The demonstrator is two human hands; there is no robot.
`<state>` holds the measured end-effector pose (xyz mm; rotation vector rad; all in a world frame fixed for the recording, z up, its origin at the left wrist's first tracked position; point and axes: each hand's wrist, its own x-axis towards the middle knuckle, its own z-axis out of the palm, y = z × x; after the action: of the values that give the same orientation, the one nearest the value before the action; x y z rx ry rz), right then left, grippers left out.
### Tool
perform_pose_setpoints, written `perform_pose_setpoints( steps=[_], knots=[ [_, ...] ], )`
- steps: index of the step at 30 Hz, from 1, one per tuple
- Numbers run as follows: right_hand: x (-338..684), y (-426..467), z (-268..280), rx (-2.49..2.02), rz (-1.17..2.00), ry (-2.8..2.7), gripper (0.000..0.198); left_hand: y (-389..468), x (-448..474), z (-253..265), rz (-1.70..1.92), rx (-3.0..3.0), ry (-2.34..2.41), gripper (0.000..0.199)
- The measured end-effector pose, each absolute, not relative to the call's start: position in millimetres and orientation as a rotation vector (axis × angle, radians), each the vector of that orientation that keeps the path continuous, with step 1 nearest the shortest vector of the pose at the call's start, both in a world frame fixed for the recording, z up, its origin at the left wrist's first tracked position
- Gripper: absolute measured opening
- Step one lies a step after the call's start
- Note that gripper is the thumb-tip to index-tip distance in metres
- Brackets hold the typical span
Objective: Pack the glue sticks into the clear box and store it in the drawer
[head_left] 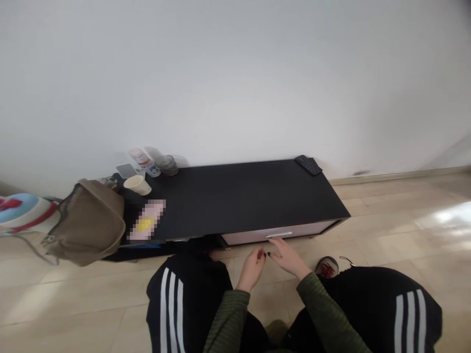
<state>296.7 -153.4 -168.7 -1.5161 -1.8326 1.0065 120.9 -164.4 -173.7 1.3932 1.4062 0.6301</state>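
My right hand (287, 257) is open and empty, with its fingers stretched towards the low cabinet. Its fingertips are close to the light bar handle (278, 235) of a pale drawer (250, 236); I cannot tell whether they touch it. The drawer looks closed. My left hand (252, 267) hovers beside the right one, in front of the cabinet, its fingers curled in and no object showing in them. Above the drawer lies the black cabinet top (235, 196).
On the cabinet's left part are a paper cup (137, 185), a spray can (145, 162), a dark glass (167, 164), a blurred-out flat item (147, 221) and a brown bag (90, 223). A black keypad-like device (308, 165) lies at the right back corner. My knees flank my arms.
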Motion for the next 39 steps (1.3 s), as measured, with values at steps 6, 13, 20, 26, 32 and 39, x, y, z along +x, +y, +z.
perform_pose_setpoints(
  steps=[6, 13, 20, 26, 32, 39],
  knots=[
    [310.9, -177.8, -90.1, -1.563, 1.441, -2.011, 0.028, -196.2, 100.3, -102.6, -0.031, 1.490, 1.156, 0.025],
    [304.1, -189.7, 6.0, -0.593, 1.514, -1.128, 0.048, -194.7, 84.8, -25.0, 1.021, 0.775, 0.189, 0.076],
    [283.0, -154.1, -28.7, -0.304, 1.688, -0.350, 0.082, -157.6, 105.8, -38.5, 1.357, 0.293, 0.168, 0.082],
    [289.8, -157.9, -57.4, -0.224, 1.756, -0.277, 0.081, -164.5, 99.9, -56.9, 1.326, 0.253, 0.211, 0.082],
    [298.8, -147.3, -123.6, -0.565, 1.830, -0.286, 0.052, -169.1, 101.7, -51.9, 1.298, 0.206, 0.159, 0.086],
    [303.5, -127.9, -223.0, -1.400, 1.768, -0.430, 0.011, -200.3, 115.1, -46.4, 1.123, 0.282, 0.264, 0.061]
  ],
)
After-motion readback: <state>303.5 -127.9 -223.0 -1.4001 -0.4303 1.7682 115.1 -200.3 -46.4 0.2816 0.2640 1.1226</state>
